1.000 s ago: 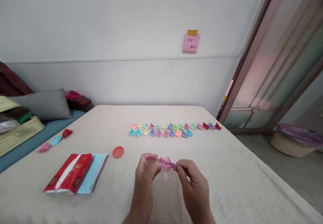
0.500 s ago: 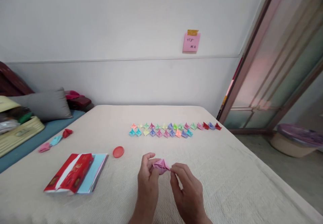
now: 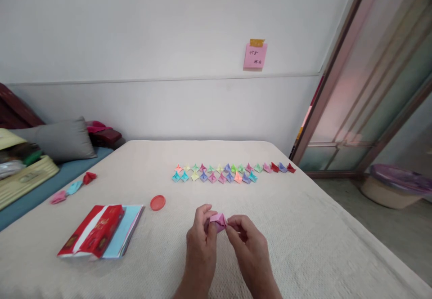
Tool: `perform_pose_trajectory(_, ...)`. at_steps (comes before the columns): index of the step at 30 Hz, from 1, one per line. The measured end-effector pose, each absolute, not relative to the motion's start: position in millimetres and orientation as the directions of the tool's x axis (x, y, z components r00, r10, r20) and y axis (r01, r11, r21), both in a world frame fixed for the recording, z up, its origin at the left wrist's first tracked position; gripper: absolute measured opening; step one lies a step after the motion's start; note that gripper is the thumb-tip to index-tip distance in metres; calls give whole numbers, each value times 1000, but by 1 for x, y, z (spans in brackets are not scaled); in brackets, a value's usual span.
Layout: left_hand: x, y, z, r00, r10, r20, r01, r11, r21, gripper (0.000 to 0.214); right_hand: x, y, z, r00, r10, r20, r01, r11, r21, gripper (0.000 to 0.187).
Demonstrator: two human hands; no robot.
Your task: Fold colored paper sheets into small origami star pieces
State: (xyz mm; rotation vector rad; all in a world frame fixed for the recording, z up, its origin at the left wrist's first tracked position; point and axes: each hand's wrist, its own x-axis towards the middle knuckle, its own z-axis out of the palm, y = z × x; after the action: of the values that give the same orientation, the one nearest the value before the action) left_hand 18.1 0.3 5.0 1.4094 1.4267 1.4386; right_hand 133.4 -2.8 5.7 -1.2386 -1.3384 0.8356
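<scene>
Pink folded paper [image 3: 219, 220], one: left hand [image 3: 201, 240] and right hand [image 3: 250, 245] pinch it with their fingers [image 3: 204, 210]. Beyond it: coloured folded papers [image 3: 212, 177], two rows. Left of it: red disc [image 3: 157, 203].

Pink paper [image 3: 218, 219] between left hand [image 3: 201, 239] and right hand [image 3: 249, 241]

Folded paper piece [image 3: 219, 220]: pink. Back row of folded papers [image 3: 228, 168]: orange, pale yellow, mint, magenta, periwinkle, bright green, pink, red. Front row of folded papers [image 3: 212, 177]: turquoise, pale yellow, periwinkle, pink, salmon-orange. Trio of folded papers [image 3: 74, 188]: pink, light blue, red. Packet [image 3: 105, 230]: red, white slanting band, golden markings. Paper stack [image 3: 126, 230]: light blue uppermost. Round disc [image 3: 157, 203]: coral red. Cloth [image 3: 310, 231]: cream, fine all-over texture. Sticky note [image 3: 255, 57]: pink, dark handwriting. Tape [image 3: 257, 43]: mustard-brown. Cushion [image 3: 65, 140]: grey. Basin [image 3: 384, 194]: beige.
</scene>
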Motion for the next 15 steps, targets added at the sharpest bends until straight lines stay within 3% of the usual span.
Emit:
perform_pose_trajectory(5,20,1,7,-213,958,192,158,-160,974,24,135,0,5,143,967,212,180,186,-966,7)
perform_pose_trajectory(11,16,4,8,-194,981,26,-30,-32,999,21,137,-1,0,111,978,175,168,156,-973,8)
perform_pose_trajectory(15,15,5,7,-181,984,-4,-104,-15,994,22,136,-1,-3,74,957,280,225,258,-940,15)
